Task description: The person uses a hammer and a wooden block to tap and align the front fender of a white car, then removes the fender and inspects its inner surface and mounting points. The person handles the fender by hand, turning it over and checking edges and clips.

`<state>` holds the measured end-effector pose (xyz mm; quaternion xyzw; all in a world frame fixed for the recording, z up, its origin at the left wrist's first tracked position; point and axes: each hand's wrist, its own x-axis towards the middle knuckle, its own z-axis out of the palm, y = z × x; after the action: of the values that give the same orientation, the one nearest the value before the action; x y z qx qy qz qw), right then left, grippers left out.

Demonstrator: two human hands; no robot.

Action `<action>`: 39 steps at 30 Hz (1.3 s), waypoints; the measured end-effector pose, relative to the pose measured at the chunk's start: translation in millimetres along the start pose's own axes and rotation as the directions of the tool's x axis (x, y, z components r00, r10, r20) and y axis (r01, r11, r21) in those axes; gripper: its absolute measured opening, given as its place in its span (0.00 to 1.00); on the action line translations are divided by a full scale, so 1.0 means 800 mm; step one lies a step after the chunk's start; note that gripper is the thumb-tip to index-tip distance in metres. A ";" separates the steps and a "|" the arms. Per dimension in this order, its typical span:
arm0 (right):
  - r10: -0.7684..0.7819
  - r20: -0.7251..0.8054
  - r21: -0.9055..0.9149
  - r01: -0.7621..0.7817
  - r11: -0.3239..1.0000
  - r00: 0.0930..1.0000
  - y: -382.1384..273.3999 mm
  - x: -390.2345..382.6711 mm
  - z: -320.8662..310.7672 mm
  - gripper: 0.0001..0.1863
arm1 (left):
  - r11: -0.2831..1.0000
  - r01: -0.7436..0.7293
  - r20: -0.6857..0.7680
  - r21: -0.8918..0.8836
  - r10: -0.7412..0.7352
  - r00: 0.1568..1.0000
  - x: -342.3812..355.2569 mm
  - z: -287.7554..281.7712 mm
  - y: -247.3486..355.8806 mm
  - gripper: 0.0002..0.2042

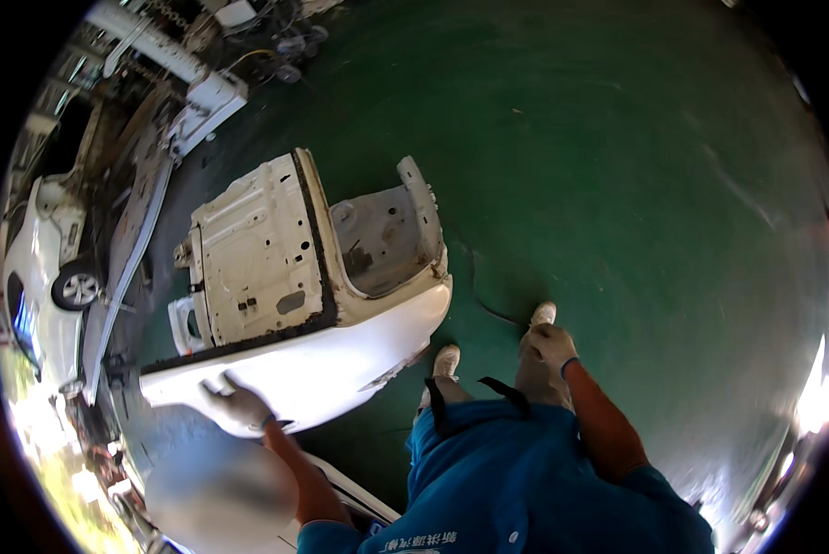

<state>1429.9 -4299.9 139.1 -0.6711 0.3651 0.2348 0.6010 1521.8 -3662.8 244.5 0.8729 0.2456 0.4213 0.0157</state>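
A cut-off white car body section stands left of me, with a beige inner panel dotted with holes and a dark strip along its edges. My left hand, in a pale glove, is over its smooth white outer side with the fingers apart; whether it touches the metal I cannot tell. Nothing shows in it. My right hand, also gloved, hangs in front of my right leg. Its fingers are curled in, and no object shows in them.
A dark hose or cable runs along the green floor to my right shoe. At far left are a white car and a long metal rail. A white post base stands behind. A blurred rounded shape covers the lower left.
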 end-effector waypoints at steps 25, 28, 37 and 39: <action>-0.457 0.889 0.406 0.457 0.791 0.001 -0.522 -0.063 0.023 0.35 | 0.649 0.497 0.387 0.576 -0.752 0.533 -0.293 0.129 0.387 0.55; -0.432 0.868 0.496 0.392 0.775 -0.244 -0.528 -0.075 0.050 0.33 | 0.624 0.561 0.369 0.544 -0.778 0.508 -0.292 0.132 0.401 0.52; -0.072 0.842 0.174 0.141 0.975 -0.535 -0.544 0.012 0.050 0.30 | 0.490 0.738 0.286 0.464 -0.871 0.398 -0.387 0.151 0.489 0.44; -0.008 0.820 0.090 0.115 0.989 -0.572 -0.552 0.046 0.044 0.29 | 0.239 0.810 0.259 0.535 -0.959 0.112 -0.374 0.156 0.525 0.45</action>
<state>1798.4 -4268.0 385.6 -0.1447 -0.4146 0.6728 0.5954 1632.2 -4142.1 44.8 0.6145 0.7571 0.0193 0.2209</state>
